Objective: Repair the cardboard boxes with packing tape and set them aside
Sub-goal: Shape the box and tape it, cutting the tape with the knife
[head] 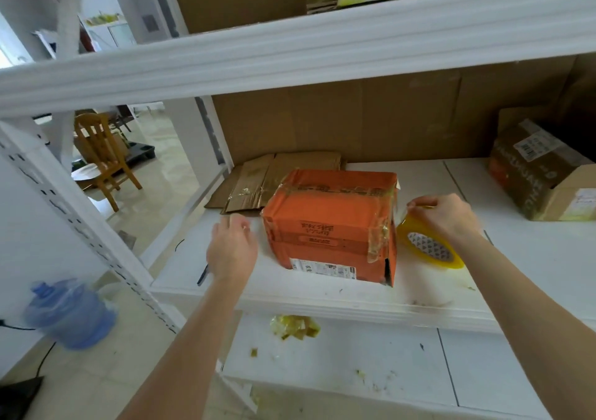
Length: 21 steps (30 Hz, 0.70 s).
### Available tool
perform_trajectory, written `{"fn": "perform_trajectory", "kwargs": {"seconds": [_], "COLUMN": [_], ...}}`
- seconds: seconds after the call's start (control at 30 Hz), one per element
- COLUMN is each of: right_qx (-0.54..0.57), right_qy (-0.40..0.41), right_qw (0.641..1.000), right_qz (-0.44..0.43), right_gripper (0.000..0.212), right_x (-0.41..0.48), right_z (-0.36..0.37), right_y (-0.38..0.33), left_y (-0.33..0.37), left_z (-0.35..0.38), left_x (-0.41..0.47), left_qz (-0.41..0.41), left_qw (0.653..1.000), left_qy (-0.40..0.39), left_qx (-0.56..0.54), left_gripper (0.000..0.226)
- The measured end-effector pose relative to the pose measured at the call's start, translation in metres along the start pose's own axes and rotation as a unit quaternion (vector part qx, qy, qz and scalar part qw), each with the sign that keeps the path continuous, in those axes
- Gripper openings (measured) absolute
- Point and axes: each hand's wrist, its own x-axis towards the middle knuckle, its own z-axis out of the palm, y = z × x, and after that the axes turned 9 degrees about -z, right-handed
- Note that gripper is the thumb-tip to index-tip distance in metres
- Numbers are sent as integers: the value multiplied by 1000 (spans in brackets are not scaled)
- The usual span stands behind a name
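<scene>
The orange cardboard box [329,223] sat on the white shelf [451,300] while the fingers of my right hand [445,216] pinched the yellow packing tape roll [429,250] just beside it, likely to pull a strip, and my left hand [232,248] hovered relaxed near its other side, seemingly to steady it.

Two cardboard boxes sit on the shelf: one orange box [329,226] in the middle and one brown box [541,174] far right. One yellow packing tape roll [430,248]. One blue water jug [69,313] and one wooden chair [103,155], left.
</scene>
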Motion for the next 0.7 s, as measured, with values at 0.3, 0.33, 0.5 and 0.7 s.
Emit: {"fn": "perform_trajectory", "kwargs": {"seconds": [0.3,0.33,0.5,0.7], "right_qx": [-15,-18,-23,7], "right_qy": [19,12,-3,-22], "right_qw": [1000,1000,1000,1000], "right_qz": [12,11,3,-5], "right_gripper": [16,17,13,15], "right_x": [-5,-5,-5,-2], "right_z": [0,0,-5,-12], "right_y": [-10,-11,-15,-4], "left_y": [-92,-95,-79,37], "left_z": [27,29,20,-38], "left_x": [24,25,22,4], "left_qz": [-140,-145,-168,-16], "left_qw": [950,950,965,988], "left_qy": [-204,-207,-180,22], "left_qx": [192,186,85,-152], "left_gripper": [31,31,29,27]}}
